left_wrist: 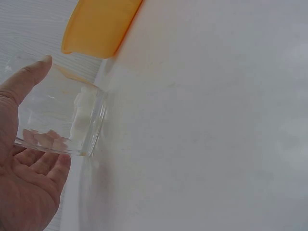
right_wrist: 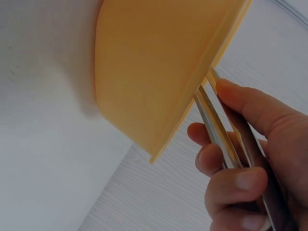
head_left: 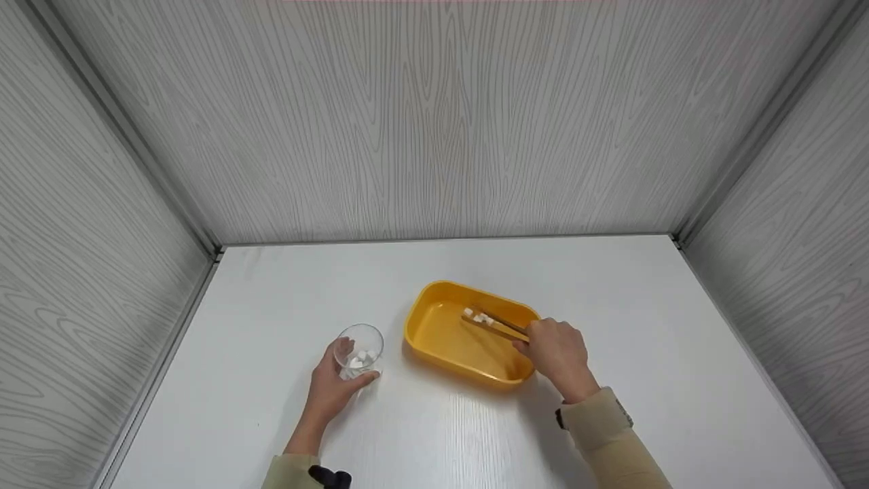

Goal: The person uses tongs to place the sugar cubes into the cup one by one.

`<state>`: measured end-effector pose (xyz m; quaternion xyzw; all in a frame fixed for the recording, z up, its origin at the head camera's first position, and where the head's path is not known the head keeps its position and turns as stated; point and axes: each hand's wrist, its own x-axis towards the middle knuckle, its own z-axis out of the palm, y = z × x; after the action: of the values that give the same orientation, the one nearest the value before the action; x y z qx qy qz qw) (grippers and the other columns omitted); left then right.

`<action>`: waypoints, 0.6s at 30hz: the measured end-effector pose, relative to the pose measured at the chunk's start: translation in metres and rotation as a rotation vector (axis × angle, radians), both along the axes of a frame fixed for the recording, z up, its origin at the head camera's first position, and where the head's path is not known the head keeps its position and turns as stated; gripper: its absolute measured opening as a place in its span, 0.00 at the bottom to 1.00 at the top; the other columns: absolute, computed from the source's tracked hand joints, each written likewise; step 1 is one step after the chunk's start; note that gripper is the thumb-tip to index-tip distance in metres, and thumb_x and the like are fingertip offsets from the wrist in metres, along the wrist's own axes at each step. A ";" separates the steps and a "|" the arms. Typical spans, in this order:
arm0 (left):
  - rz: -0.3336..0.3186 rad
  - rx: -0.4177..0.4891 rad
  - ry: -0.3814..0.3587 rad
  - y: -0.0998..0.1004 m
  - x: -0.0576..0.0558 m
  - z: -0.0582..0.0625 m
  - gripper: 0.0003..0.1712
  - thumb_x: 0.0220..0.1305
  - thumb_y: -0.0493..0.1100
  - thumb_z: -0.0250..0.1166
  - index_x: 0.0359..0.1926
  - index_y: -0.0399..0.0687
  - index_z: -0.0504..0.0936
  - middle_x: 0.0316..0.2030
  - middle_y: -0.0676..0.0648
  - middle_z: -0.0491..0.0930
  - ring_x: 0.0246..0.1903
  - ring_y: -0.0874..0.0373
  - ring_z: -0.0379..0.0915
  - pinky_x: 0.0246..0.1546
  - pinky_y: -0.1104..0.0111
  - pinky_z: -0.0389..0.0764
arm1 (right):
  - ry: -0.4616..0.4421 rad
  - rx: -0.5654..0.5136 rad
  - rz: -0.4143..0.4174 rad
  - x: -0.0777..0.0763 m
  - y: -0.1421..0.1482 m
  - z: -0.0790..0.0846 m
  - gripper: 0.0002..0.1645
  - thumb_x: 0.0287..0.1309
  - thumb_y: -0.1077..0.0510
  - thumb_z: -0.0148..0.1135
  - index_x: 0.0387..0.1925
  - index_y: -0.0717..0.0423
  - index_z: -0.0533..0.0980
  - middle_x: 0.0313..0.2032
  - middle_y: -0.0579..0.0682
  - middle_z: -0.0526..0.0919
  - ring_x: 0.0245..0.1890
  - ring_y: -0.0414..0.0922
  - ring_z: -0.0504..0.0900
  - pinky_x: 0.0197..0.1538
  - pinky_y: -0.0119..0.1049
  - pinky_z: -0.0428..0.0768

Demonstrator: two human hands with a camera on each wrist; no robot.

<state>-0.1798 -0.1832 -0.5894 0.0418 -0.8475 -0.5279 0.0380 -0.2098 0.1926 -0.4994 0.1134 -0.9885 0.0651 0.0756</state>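
Observation:
My left hand (head_left: 329, 387) holds a clear drinking glass (head_left: 360, 335), thumb on one side and fingers on the other. The glass stands upright on the table, and several small white cubes (head_left: 362, 358) lie at its bottom. In my right hand (head_left: 558, 356) is a pair of metal tongs (right_wrist: 245, 132), gripped between thumb and fingers. Their tips reach over the rim into a yellow plastic tub (head_left: 434, 333), where a few white cubes (head_left: 481, 318) sit at the tips. Whether the tongs pinch a cube, I cannot tell. The tub's wall hides the tips in the right wrist view.
The tub stands to the right of the glass on a white table (head_left: 258, 326). Grey wood-grain panels (head_left: 434, 122) rise behind the table and along both sides. Bands with dark fittings (head_left: 330, 477) are on both wrists.

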 end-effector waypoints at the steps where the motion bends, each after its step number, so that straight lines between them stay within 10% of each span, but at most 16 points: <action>1: 0.000 0.001 0.002 0.000 0.000 0.000 0.56 0.46 0.48 0.80 0.71 0.36 0.59 0.68 0.37 0.65 0.70 0.43 0.57 0.70 0.55 0.59 | 0.000 0.003 0.000 0.000 0.000 0.000 0.20 0.52 0.46 0.74 0.26 0.59 0.82 0.16 0.51 0.75 0.12 0.45 0.68 0.15 0.40 0.74; 18: -0.017 0.033 0.006 -0.002 0.000 0.000 0.56 0.46 0.48 0.80 0.71 0.35 0.59 0.68 0.37 0.65 0.70 0.43 0.56 0.71 0.55 0.59 | -0.020 0.008 0.019 -0.004 0.000 -0.003 0.21 0.53 0.47 0.74 0.19 0.58 0.78 0.12 0.47 0.68 0.12 0.43 0.65 0.14 0.37 0.70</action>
<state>-0.1800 -0.1852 -0.5889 0.0336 -0.8387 -0.5424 0.0354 -0.2138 0.1930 -0.5020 0.1223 -0.9884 0.0631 0.0645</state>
